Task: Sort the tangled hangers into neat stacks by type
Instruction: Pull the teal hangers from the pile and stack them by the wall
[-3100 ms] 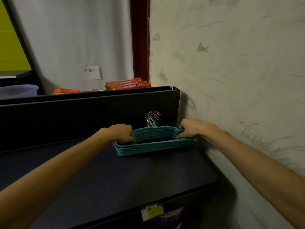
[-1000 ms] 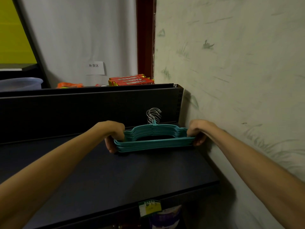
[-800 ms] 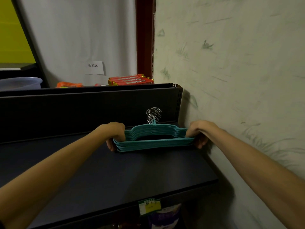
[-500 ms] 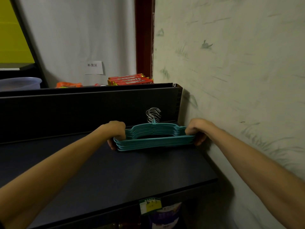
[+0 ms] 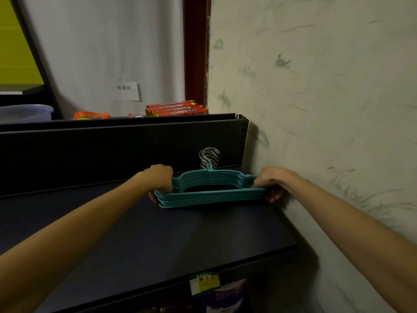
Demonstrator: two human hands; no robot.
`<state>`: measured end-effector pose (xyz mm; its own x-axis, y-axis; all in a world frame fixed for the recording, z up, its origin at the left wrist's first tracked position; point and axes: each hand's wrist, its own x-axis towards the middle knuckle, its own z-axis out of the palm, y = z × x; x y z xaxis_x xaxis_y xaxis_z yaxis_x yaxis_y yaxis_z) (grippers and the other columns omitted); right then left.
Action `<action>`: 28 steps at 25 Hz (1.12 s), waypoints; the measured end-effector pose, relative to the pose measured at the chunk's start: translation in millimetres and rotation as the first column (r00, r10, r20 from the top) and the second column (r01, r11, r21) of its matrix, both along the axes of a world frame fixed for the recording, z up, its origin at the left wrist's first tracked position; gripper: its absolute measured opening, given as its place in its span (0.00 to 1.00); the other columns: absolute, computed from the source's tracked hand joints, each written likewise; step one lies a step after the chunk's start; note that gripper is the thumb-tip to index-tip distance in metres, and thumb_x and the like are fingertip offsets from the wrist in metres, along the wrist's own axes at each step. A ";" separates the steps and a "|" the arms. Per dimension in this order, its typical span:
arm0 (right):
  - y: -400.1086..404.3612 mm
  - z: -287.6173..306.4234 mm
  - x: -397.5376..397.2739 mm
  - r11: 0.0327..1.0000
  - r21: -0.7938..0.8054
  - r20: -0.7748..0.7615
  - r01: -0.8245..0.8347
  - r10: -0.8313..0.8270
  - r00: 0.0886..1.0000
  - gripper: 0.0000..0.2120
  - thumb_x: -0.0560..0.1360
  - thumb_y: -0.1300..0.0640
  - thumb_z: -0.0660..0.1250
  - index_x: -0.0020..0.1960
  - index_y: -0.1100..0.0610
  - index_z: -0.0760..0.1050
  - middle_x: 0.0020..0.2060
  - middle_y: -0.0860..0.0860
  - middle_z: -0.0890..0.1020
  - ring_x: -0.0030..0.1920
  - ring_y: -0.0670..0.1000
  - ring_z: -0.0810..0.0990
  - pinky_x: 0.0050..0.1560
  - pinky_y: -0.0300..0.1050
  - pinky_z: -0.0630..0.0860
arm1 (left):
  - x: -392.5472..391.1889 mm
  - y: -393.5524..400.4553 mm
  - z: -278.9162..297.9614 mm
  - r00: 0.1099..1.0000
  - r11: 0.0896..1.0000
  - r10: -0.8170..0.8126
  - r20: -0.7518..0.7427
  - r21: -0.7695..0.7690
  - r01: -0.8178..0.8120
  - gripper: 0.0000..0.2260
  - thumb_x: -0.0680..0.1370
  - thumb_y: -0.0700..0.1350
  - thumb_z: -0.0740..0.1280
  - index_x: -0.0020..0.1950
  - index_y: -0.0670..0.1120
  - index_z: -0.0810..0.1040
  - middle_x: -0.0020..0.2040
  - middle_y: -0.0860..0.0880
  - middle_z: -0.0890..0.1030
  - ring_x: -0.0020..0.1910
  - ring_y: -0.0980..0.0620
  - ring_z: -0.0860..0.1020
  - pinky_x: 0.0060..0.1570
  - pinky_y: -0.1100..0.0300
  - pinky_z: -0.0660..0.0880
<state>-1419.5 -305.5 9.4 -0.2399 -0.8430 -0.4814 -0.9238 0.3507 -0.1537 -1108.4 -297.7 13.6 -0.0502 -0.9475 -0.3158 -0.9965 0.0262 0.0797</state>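
Observation:
A stack of several teal hangers (image 5: 209, 196) with silver hooks (image 5: 209, 157) lies flat at the far right of a dark shelf (image 5: 144, 236), hooks pointing toward the black back panel. My left hand (image 5: 160, 178) grips the stack's left end. My right hand (image 5: 269, 180) grips its right end, close to the wall. All hangers in view are of the same type and lie aligned on top of each other.
A black back panel (image 5: 101, 152) rises behind the shelf. The painted wall (image 5: 327, 109) borders the shelf on the right. Red and orange packets (image 5: 176, 108) and a plastic tub (image 5: 24, 111) sit beyond the panel. A green price tag (image 5: 204, 282) hangs on the shelf's front edge.
Both hands keep hold of the stack's ends; the stack has barely shifted and stays against the shelf's back right corner.

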 end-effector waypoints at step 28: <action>-3.0 16.9 19.4 0.934 -0.206 -0.115 -0.293 0.275 0.955 0.18 0.71 0.48 0.76 0.55 0.58 0.81 0.43 0.51 0.82 0.43 0.51 0.82 0.40 0.45 0.79 | 4.6 -7.6 -7.6 0.989 0.990 -0.138 -0.051 -0.027 0.137 0.14 0.77 0.51 0.71 0.59 0.46 0.80 0.49 0.48 0.82 0.46 0.49 0.81 0.46 0.55 0.82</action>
